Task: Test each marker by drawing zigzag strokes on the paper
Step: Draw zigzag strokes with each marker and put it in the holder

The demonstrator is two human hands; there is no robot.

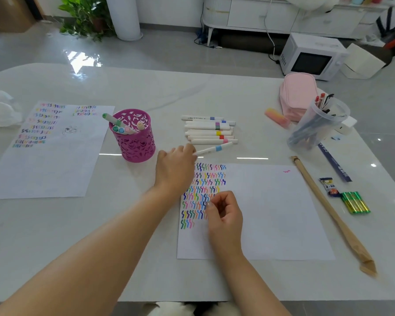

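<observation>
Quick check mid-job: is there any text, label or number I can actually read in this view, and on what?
Nothing reads clearly.
Blue ruler: white print, too blurred.
Snack packet: label too small.
Green batteries: print too small.
Top marker in the row: dark lettering, illegible.
Paper: only coloured zigzags, no words.

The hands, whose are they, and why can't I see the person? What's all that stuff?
The camera sits on the person's head and looks down, so you only see their arms. The left hand holds a white marker with a blue band, near the pile of markers. The right hand is curled up on the paper, beside rows of colourful zigzags; I can't tell if it holds anything. On the table there is also a pink cup with markers in it, and another sheet with scribbles.
</observation>
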